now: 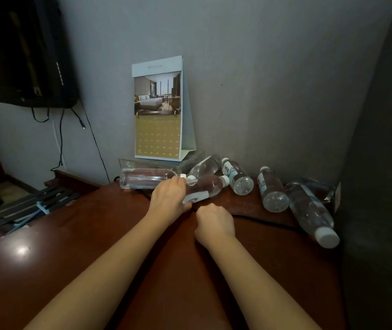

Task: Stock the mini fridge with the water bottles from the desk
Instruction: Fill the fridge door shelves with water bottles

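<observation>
Several clear water bottles with white caps lie on their sides at the back of the dark wooden desk (71,246). My left hand (170,198) grips one labelled bottle (208,188) near its base. My right hand (215,223) rests on the desk just in front of it, fingers curled, holding nothing. To the right lie a bottle (237,177), another (272,190), and a big one (311,214) near the right edge. A long bottle (146,178) lies at the left, and one more (205,166) behind. The mini fridge is out of view.
A standing calendar card (158,110) sits on a clear acrylic stand (156,164) against the grey wall. A dark panel (380,163) borders the desk on the right. A wall-mounted TV (23,51) with hanging cables is at upper left; a luggage rack (28,206) stands below.
</observation>
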The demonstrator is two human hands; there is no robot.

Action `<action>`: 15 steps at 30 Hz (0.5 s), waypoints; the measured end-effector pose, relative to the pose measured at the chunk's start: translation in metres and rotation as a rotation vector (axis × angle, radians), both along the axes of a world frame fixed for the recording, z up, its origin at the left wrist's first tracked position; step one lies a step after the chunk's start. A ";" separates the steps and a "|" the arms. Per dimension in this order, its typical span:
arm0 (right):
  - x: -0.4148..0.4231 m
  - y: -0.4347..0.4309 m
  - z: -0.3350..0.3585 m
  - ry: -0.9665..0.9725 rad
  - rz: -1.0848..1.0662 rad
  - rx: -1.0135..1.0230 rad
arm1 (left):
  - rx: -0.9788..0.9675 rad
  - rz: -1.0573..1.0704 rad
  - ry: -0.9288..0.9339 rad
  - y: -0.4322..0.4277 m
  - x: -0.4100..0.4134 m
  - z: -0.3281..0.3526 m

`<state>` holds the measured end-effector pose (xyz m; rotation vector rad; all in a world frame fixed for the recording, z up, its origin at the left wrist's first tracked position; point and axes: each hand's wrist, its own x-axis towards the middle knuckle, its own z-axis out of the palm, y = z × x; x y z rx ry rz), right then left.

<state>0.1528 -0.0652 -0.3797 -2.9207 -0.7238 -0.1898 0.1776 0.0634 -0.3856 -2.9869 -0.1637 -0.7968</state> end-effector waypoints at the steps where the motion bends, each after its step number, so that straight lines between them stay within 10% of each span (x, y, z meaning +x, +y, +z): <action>1: 0.000 0.000 0.000 0.005 -0.006 0.003 | -0.088 0.002 -0.017 0.001 -0.008 -0.003; 15: -0.038 -0.031 -0.010 0.253 0.139 0.102 | -1.037 -0.148 0.228 0.009 -0.156 0.004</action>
